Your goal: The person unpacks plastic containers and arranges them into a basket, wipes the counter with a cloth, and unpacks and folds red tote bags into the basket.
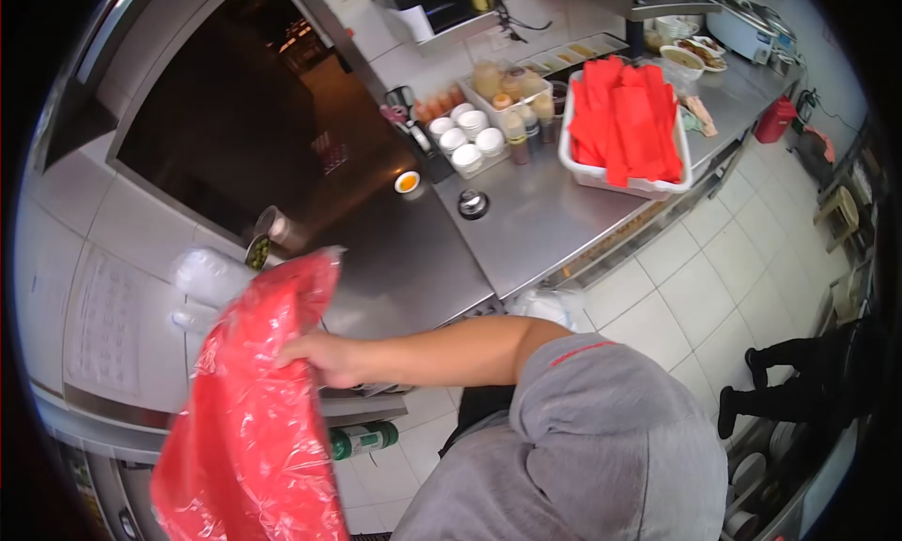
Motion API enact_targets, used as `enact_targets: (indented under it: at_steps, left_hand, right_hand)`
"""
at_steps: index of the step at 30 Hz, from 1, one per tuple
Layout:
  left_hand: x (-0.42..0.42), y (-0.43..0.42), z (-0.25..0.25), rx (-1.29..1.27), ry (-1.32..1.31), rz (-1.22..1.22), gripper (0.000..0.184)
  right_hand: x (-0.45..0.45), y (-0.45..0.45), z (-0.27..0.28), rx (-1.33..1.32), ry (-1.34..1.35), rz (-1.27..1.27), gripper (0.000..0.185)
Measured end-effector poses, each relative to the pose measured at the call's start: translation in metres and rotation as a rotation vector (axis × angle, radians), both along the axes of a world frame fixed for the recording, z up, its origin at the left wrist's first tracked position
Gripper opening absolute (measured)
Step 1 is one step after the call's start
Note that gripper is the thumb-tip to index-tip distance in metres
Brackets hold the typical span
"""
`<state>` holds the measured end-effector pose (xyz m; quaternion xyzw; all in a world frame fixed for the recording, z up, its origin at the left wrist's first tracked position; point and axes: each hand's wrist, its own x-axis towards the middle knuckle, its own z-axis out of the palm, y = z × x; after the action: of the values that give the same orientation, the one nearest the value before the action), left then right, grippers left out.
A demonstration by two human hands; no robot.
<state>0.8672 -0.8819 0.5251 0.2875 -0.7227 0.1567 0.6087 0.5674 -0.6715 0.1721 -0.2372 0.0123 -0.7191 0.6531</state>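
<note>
My right hand (329, 358) is closed on the edge of a large red bundle (254, 400) in shiny clear plastic, which hangs at the left. My arm stretches leftward from a grey sleeve. My left hand does not show. Behind the bundle, a clear plastic bag (211, 276) and a container of green pieces (257, 252) stand near the wall. Folded red cloth-like items (625, 118) fill a white basket (684, 170) on the steel counter (404, 259).
White cups (467, 137), sauce bottles (520, 128), a small orange-filled bowl (407, 182) and a metal bell (473, 204) are on the counter. A green canister (365, 440) lies low. At the right, a person in dark clothes (799, 381) stands on the tiled floor (639, 306).
</note>
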Motion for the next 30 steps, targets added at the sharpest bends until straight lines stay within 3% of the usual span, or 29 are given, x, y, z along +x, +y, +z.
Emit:
enact_targets:
  at_steps: [2,6,11,13,14,17,19,20,21,23,25,27,29,30]
  left_hand:
    - [-0.044,0.035,-0.048,0.067,-0.025,-0.169,0.042]
    - [-0.165,0.127,-0.151,0.271,-0.102,-0.574,0.042]
    - [-0.349,0.292,-0.284,0.73,-0.36,-1.229,0.041]
    - [-0.42,0.372,-0.33,0.962,-0.57,-1.493,0.041]
    - [-0.45,0.41,-0.351,1.073,-0.675,-1.598,0.041]
    - [-0.528,0.518,-0.44,1.416,-1.069,-1.852,0.041]
    - [-0.55,0.574,-0.513,1.678,-1.516,-1.726,0.041]
    - [-0.552,0.594,-0.545,1.81,-1.953,-1.457,0.047]
    - [-0.535,0.618,-0.575,1.668,-2.066,-1.165,0.05]
    - [-0.514,0.666,-0.599,1.565,-2.341,-1.229,0.048]
    - [-0.518,0.701,-0.692,1.659,-2.203,-1.431,0.041]
    - [-0.53,0.735,-0.798,1.722,-1.984,-1.449,0.029]
    - [-0.569,0.749,-0.771,0.705,-2.213,-1.657,0.027]
    - [-0.579,0.759,-0.769,0.672,-2.18,-1.616,0.03]
  right_hand:
    - [-0.04,0.068,-0.008,0.121,0.001,-0.134,0.039]
    - [-0.129,0.229,0.014,0.04,0.08,-0.473,0.042]
    - [-0.2,0.483,0.026,0.128,0.115,-1.035,0.042]
    - [-0.191,0.592,0.039,0.295,0.148,-1.436,0.036]
    - [-0.189,0.659,0.032,0.096,0.245,-1.388,0.032]
    - [-0.143,0.769,0.083,0.314,0.432,-2.084,0.055]
    - [-0.13,0.814,0.096,0.373,0.439,-2.249,0.054]
    - [-0.128,0.84,0.091,0.492,0.431,-2.297,0.054]
    - [-0.125,0.867,0.083,0.619,0.422,-2.344,0.055]
    - [-0.132,0.901,0.063,0.879,0.432,-2.4,0.056]
    - [-0.156,0.925,0.039,1.137,0.483,-2.407,0.058]
    - [-0.187,0.938,0.018,1.286,0.553,-2.407,0.057]
    - [-0.203,0.969,-0.018,1.592,0.477,-2.162,0.046]
    - [-0.204,0.988,-0.044,1.699,0.424,-2.106,0.041]
